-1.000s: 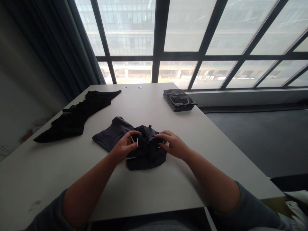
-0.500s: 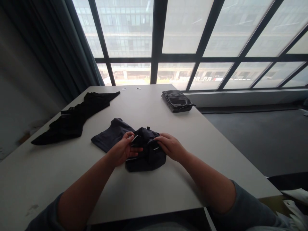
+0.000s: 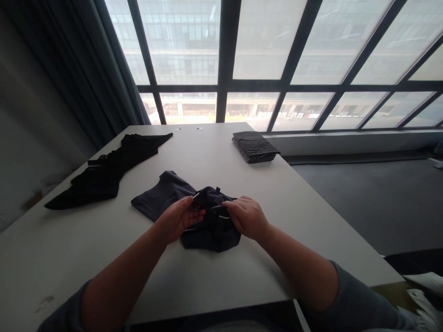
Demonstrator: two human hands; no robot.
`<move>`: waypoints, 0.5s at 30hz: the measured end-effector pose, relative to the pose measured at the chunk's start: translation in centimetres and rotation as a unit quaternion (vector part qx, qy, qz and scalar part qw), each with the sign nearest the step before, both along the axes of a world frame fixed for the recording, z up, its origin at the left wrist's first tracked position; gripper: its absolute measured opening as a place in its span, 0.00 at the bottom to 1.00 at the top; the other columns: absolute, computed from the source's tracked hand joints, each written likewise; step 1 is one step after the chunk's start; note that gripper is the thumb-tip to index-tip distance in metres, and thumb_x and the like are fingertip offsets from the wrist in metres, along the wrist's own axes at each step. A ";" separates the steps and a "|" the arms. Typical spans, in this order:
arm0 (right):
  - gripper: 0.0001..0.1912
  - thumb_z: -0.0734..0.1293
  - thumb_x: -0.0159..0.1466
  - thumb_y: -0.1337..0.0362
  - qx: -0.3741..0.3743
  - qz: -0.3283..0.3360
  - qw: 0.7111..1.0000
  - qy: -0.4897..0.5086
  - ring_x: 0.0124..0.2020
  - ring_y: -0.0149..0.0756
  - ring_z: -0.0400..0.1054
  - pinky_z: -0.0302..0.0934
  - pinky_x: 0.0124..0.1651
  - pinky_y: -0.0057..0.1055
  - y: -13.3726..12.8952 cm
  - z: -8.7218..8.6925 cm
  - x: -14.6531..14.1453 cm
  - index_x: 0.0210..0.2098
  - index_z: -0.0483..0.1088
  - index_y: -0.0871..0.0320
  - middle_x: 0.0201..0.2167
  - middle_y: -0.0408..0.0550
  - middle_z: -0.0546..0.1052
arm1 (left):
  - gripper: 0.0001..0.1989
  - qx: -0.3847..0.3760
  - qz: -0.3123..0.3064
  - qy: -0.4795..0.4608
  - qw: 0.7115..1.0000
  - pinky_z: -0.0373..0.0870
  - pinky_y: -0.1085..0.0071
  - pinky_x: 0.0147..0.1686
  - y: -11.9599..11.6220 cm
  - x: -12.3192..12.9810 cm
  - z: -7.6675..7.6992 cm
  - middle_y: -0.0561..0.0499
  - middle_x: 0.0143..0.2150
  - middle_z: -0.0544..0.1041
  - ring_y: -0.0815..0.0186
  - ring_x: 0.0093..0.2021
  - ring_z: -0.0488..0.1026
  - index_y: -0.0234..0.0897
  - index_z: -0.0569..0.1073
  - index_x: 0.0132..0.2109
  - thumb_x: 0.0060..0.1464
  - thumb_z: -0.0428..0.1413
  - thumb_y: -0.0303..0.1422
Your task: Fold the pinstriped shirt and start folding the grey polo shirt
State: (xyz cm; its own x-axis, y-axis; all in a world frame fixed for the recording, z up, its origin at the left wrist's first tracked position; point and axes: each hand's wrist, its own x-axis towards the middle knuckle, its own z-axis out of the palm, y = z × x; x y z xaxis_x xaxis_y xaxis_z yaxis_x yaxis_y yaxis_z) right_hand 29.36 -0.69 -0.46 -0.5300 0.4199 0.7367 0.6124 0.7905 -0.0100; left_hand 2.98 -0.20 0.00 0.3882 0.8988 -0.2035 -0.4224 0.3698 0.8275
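A dark grey garment [image 3: 212,233] lies bunched on the white table [image 3: 221,281] in front of me, its exact kind unclear. One flat part of it stretches off to the left, and a small black tab sticks up from its far edge. At its left side, my left hand [image 3: 180,216] pinches the cloth near a thin white strip between thumb and forefinger, the other fingers loosely extended. My right hand [image 3: 248,216] is closed on the opposite side, its fingertips gripping the fabric beside a short white line. Parts of the cloth under both hands are hidden.
Black clothing [image 3: 107,175] lies spread along the table's left side. A folded black-and-white striped cloth [image 3: 255,145] sits near the right edge. Beyond the table are large windows [image 3: 263,46] and a dark curtain [image 3: 90,60] at left.
My right hand has shifted slightly right and turned with its fingers more curled, drawing the cloth and its tab a little rightward. My left hand keeps its pinch almost in place.
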 end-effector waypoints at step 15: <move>0.08 0.58 0.73 0.71 -0.024 0.135 0.988 0.072 0.30 0.28 0.66 0.61 0.38 0.28 -0.6 1.1 0.0 0.47 0.68 0.59 0.31 0.46 0.75 | 0.04 0.710 0.010 0.384 0.590 0.71 0.58 0.60 -0.9 -0.9 1.1 0.49 0.47 0.84 0.63 0.47 0.81 0.40 0.71 0.42 0.66 0.59 0.27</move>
